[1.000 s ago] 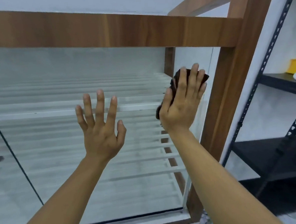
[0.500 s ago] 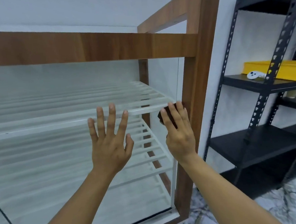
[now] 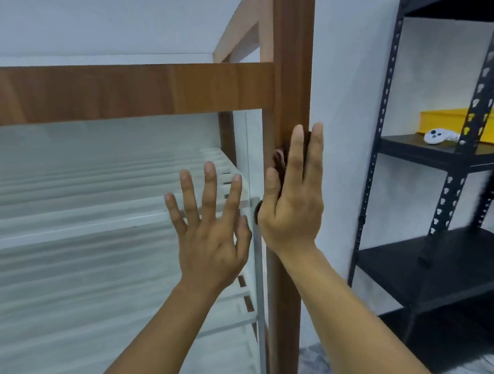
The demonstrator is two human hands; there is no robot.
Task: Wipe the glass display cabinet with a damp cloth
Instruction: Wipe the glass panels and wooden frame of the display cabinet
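The display cabinet has a brown wooden frame (image 3: 124,90) and a glass front (image 3: 87,283) with white slatted shelves behind it. My right hand (image 3: 291,201) presses a dark brown cloth (image 3: 278,159) flat against the cabinet's right wooden post (image 3: 293,68). Most of the cloth is hidden under my palm and fingers. My left hand (image 3: 211,232) rests flat on the glass just left of the post, fingers spread, holding nothing.
A black metal rack (image 3: 447,261) stands to the right of the cabinet against the white wall. On its upper shelf lie a yellow tray (image 3: 444,120) and a white controller (image 3: 439,137). Patterned floor shows at the bottom right.
My right hand slid the cloth rightward off the glass onto the wooden post and a little upward. My left hand followed to the right along the glass. The view swung right.
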